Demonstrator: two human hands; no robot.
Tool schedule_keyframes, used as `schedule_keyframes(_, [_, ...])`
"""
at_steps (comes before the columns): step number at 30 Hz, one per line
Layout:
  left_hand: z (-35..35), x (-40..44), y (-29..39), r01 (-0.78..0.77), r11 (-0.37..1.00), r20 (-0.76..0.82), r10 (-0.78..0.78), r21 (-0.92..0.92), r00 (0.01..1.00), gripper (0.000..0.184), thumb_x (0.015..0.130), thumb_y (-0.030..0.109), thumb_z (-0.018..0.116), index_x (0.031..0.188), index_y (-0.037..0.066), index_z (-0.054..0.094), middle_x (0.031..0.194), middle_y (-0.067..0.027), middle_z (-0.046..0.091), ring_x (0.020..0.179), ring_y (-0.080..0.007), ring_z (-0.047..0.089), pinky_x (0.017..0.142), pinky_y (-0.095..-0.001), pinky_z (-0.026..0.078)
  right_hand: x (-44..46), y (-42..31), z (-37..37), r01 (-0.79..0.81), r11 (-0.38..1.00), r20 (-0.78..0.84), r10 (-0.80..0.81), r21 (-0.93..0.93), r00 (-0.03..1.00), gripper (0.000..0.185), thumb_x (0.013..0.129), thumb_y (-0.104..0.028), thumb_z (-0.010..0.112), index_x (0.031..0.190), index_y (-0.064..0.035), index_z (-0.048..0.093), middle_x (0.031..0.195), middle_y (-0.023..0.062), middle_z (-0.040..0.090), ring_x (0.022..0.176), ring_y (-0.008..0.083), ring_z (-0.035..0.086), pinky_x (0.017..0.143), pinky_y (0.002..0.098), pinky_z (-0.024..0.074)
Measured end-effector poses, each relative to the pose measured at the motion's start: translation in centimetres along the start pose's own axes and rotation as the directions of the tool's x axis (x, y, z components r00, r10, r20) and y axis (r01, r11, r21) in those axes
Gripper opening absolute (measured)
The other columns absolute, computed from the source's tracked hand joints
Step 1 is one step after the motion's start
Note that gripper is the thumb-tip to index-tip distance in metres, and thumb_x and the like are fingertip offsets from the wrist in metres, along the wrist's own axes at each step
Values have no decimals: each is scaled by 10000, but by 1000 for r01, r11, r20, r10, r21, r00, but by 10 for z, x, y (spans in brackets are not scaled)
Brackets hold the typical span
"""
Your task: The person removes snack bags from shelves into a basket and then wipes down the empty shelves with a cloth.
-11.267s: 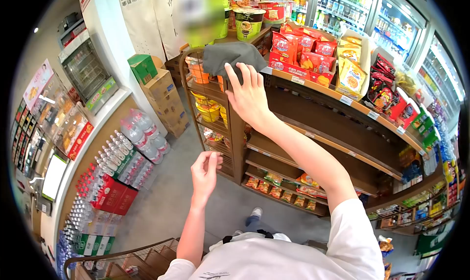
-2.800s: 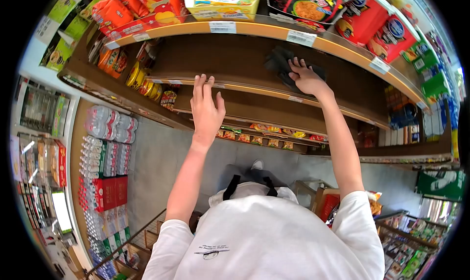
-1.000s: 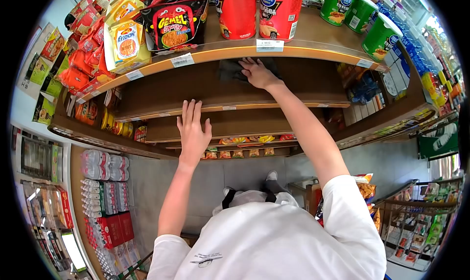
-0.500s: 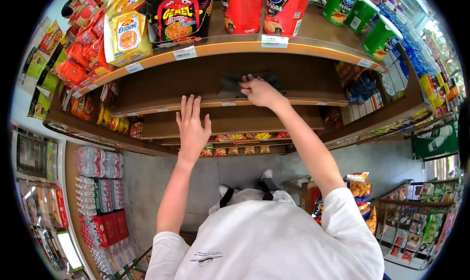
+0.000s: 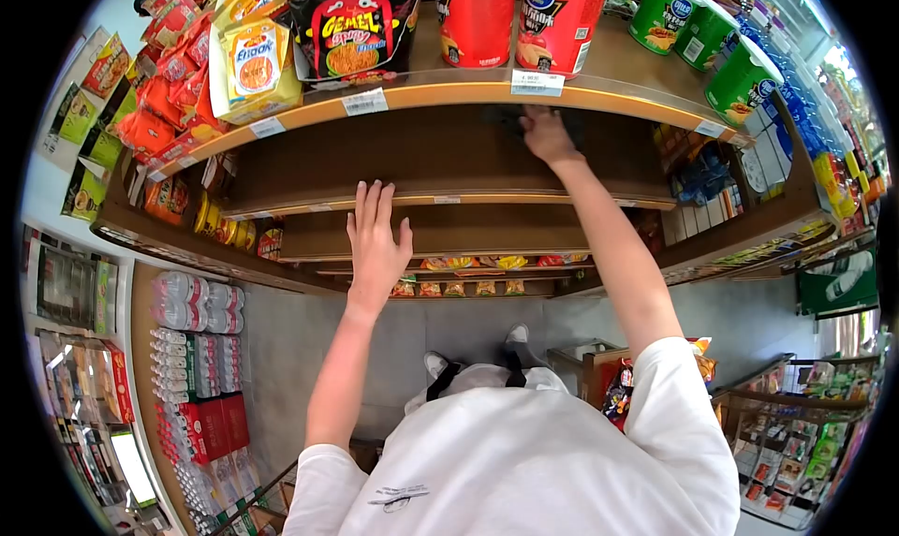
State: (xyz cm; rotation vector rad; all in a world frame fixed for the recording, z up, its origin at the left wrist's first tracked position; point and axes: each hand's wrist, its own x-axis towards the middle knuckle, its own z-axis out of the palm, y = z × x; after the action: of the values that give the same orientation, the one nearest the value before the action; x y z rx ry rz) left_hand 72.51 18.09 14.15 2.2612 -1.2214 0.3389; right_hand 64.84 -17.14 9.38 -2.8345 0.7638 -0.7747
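Observation:
My right hand [image 5: 550, 135] reaches under the top shelf and presses on a dark cloth [image 5: 571, 129], which lies on the brown shelf board [image 5: 375, 161]. Motion blurs its fingers, and the cloth is partly in shadow. My left hand [image 5: 377, 246] is at the front edge of that same board, fingers apart and holding nothing. Above, on the top shelf, stand a black snack bag [image 5: 351, 32], a yellow snack box [image 5: 253, 68] and red canisters [image 5: 559, 21].
Green canisters [image 5: 740, 79] stand at the top shelf's right end. Lower shelves hold small snack bags [image 5: 454, 290]. Bottle packs [image 5: 192, 302] line the left counter. Behind on the right are a wire rack [image 5: 796, 414] and a box of snack bags [image 5: 618, 386].
My right hand has moved right and farther back on the shelf with the cloth. My left hand has stayed near the shelf edge. The view has shifted slightly.

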Motion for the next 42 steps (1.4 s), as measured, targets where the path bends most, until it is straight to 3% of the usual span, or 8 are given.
schedule_keyframes(7, [0,-2,0,-5,1000,-10,5,-10,1000,499,837,85,609,1312,27,469,1383,-169,440,1384,-348,304,1027,-583,336,-40,-30,-52,-351,906,192,398,-235,897,316,869,-105,537,1167,-17,594,1267,224,537,1213,349,505,973,508,444])
schedule_keyframes(9, [1,1,-1,-18,1000,-16,17,-12,1000,499,837,86,609,1313,27,469,1385,-168,440,1385,-347,304,1025,-584,338,-35,-70,-72,-412,879,439,477,-241,762,274,845,-90,556,1099,-11,620,1211,213,578,1148,335,564,953,451,480])
schedule_keyframes(15, [0,0,0,10,1000,6,-10,-1,1000,501,841,83,620,1319,36,475,1405,-165,436,1392,-342,301,1057,-522,326,-34,-142,-57,-40,996,452,1,77,892,225,815,-62,579,1018,28,617,1032,236,642,1020,350,629,884,405,514])
schedule_keyframes(23, [22,9,54,22,968,47,-35,252,998,595,846,195,603,1337,-69,394,1429,-242,378,1401,-381,260,1059,-672,179,-39,-108,-49,-218,821,348,25,527,937,298,857,-183,626,1118,-51,685,1169,215,616,1133,368,555,986,384,439])
schedule_keyframes(27, [50,8,119,-236,967,116,225,99,968,672,824,170,621,1355,-134,342,1385,-328,369,1369,-446,271,1109,-600,185,-48,-64,-78,-256,844,384,65,471,921,315,870,-180,642,1160,-57,658,1144,215,634,1128,360,579,962,350,456])
schedule_keyframes(35, [70,10,141,-190,957,107,170,221,980,655,831,146,623,1319,-183,337,1361,-374,361,1340,-489,289,1119,-576,214,-45,-12,-105,-150,851,630,-243,504,738,477,914,-161,596,1378,-120,492,1482,124,390,1434,270,241,1188,416,150])
schedule_keyframes(40, [72,10,145,-173,950,104,150,262,983,622,847,137,610,1311,-184,349,1346,-372,383,1334,-489,303,1116,-564,235,-22,40,-52,-38,960,303,-51,278,952,482,888,-146,552,1365,-95,494,1447,156,428,1384,320,333,1131,442,271])
schedule_keyframes(42, [73,9,145,-163,948,109,138,275,984,614,851,132,606,1311,-185,350,1347,-376,377,1335,-489,302,1119,-557,239,-14,75,-70,-265,964,451,220,37,865,449,844,-158,579,1282,-71,541,1349,180,504,1291,342,439,1078,499,330])
